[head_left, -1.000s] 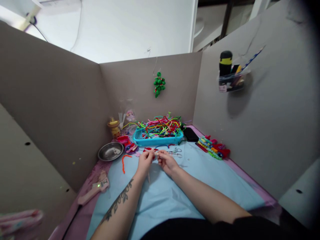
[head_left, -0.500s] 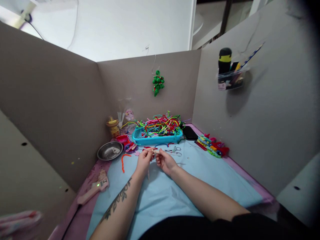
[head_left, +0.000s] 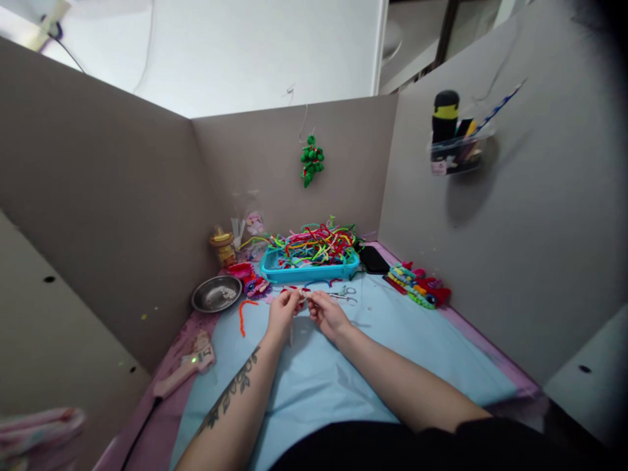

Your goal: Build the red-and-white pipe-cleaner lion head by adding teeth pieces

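My left hand [head_left: 284, 310] and my right hand [head_left: 324, 313] meet above the blue cloth [head_left: 338, 373], fingers pinched. Between the fingertips runs a pale, cream-coloured pipe cleaner [head_left: 305, 296], which looks coiled there. One thin end of it hangs below my left hand. Fingers hide most of the piece. Just past my right hand lie scissors [head_left: 346, 298], partly covered by that hand. Behind my hands are short red and blue pipe cleaner pieces [head_left: 318, 284]. An orange pipe cleaner [head_left: 242, 318] lies bent to the left of my left hand.
A blue tray [head_left: 309, 271] heaped with coloured pipe cleaners stands at the back. To the left are a metal bowl [head_left: 203, 297] with small white bits and a pink glue gun [head_left: 184, 373], its light green. A black phone [head_left: 373, 260] and colourful fuzzy pieces [head_left: 419, 286] lie right.
My right hand's fingers have shifted slightly over the pale pipe cleaner, less of which shows between the hands. The whole view has moved a little.
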{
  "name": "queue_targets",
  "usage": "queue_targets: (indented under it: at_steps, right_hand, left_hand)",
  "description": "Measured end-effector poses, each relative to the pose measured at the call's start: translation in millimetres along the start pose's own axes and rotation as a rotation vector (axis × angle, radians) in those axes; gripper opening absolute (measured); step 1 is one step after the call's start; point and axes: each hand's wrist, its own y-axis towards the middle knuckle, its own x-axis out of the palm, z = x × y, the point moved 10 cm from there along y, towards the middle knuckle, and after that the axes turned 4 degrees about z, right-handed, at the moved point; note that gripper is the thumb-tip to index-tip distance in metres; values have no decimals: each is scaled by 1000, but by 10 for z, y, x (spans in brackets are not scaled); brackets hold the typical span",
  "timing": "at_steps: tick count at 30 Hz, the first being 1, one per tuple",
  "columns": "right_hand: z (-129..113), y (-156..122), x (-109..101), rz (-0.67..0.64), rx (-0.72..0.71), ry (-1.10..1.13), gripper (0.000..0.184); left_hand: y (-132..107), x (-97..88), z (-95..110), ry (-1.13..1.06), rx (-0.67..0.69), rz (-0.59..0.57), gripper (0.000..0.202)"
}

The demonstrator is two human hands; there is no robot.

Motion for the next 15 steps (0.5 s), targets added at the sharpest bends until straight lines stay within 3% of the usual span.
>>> queue_targets:
  at_steps: [7,15]
  right_hand:
    - [-46,-24,-9,25,-34,-29,29]
    - [73,30,-46,30,57,46,31]
  left_hand:
    - [-12,-70,46,53,13,75,40]
    - [-35,-9,95,19,28,60,42]
